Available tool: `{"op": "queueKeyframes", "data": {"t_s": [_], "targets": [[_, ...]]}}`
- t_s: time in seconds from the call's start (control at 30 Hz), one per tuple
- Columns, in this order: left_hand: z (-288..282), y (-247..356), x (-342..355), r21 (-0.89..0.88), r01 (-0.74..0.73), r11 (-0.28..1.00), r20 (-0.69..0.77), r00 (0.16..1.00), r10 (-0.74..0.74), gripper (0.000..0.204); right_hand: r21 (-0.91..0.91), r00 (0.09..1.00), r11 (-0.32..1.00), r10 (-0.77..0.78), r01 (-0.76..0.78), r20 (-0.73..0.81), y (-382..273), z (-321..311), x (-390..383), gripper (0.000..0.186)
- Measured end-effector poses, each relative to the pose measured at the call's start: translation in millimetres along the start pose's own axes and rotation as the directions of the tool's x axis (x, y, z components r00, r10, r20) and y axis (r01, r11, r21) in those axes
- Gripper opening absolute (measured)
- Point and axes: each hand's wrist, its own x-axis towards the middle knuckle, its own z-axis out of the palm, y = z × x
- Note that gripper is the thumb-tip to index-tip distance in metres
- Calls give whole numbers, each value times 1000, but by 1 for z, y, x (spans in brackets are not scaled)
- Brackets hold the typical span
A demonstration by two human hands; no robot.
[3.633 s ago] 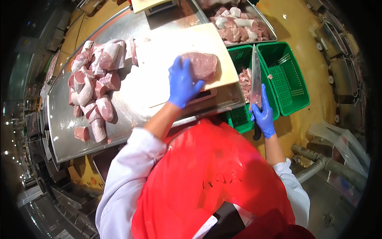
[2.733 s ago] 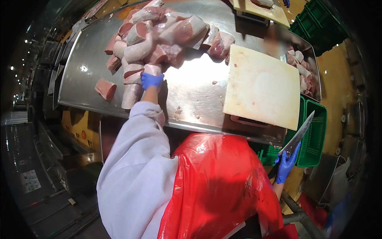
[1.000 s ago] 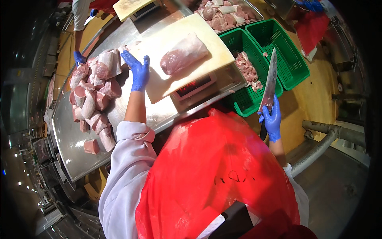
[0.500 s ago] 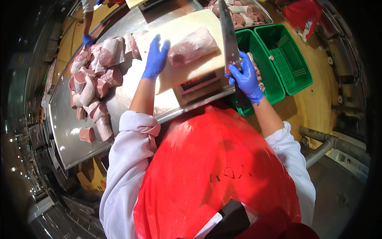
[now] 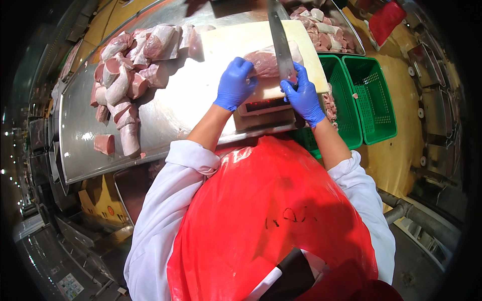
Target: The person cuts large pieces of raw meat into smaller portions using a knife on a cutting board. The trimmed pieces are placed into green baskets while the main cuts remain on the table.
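Observation:
A long knife (image 5: 281, 44) with a broad blade is gripped in my right hand (image 5: 303, 98), in a blue glove. The blade points away from me and passes over the piece of raw meat (image 5: 262, 61), hiding part of it. The meat lies on a white cutting board (image 5: 226, 45). My left hand (image 5: 235, 84), also gloved in blue, has its fingers curled against the near left end of the meat. Below the board's front edge sits a scale (image 5: 263, 106) with a lit red display.
Several cut meat pieces (image 5: 118, 88) are heaped on the steel table (image 5: 80, 150) at left. On the right stand two green baskets (image 5: 374, 100), the nearer one partly hidden by my arm. Behind them a tray (image 5: 359, 44) holds more meat. A person in red (image 5: 386, 24) is at the far right.
My left hand has moved right onto the meat and its fingers have curled. My right hand has brought the knife left, from beside the board to over the meat. The hand at the far left is gone.

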Motion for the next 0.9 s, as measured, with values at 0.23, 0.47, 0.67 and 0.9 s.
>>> {"op": "queueKeyframes", "data": {"t_s": [0.23, 0.47, 0.67, 0.9], "targets": [[1, -2, -9, 41, -11, 999, -67, 998, 14, 17, -421, 968, 872, -232, 252, 99, -8, 3, -16, 76], [10, -13, -21, -10, 35, 999, -107, 994, -36, 25, -564, 941, 772, -130, 293, 311, -5, -25, -57, 85], [9, -9, -24, -114, 96, 989, -120, 987, -110, 22, -573, 919, 742, -150, 348, 364, 5, -43, -61, 84], [7, -14, -26, -200, 128, 971, -106, 983, -151, 20, -676, 932, 648, -175, 351, 317, -42, 38, 11, 87]]}}
